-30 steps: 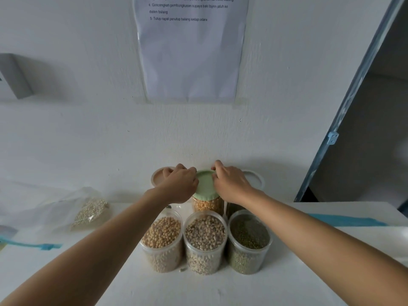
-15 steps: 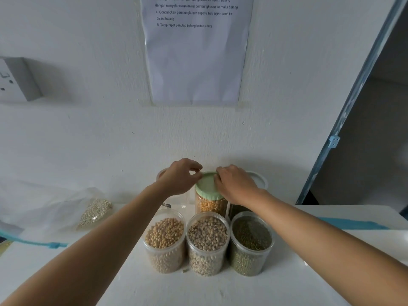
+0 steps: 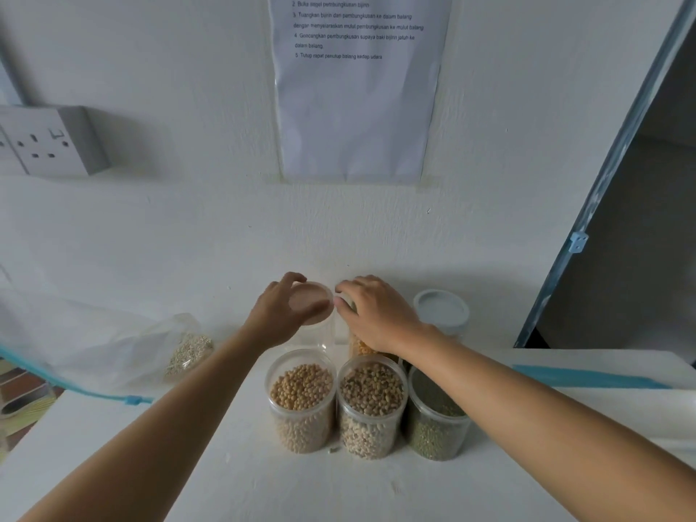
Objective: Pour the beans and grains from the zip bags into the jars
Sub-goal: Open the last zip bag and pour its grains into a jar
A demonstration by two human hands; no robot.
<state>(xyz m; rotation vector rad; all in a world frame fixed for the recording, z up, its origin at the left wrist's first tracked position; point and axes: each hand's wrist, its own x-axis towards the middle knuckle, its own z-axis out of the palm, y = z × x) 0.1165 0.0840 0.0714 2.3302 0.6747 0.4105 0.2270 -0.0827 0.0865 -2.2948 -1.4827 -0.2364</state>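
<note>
behind the clear plastic jar of pale soybeans (image 3: 302, 393), the left hand (image 3: 278, 316) grips a round pinkish lid (image 3: 310, 304), likely to open it, while the right hand (image 3: 376, 314) clasps the clear yellow-grain jar (image 3: 357, 347) alongside.

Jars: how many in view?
6. Front row, open: soybean jar, speckled-bean jar, green-bean jar. Back row: pink-lidded jar under the left hand, yellow-grain jar under the right hand, white-lidded jar rightmost. More may hide behind hands.

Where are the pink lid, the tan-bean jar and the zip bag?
pink lid (image 3: 312, 301): head view, top face.
tan-bean jar (image 3: 301, 427): head view, clear front wall.
zip bag (image 3: 113, 348): head view, clear middle panel.
</note>
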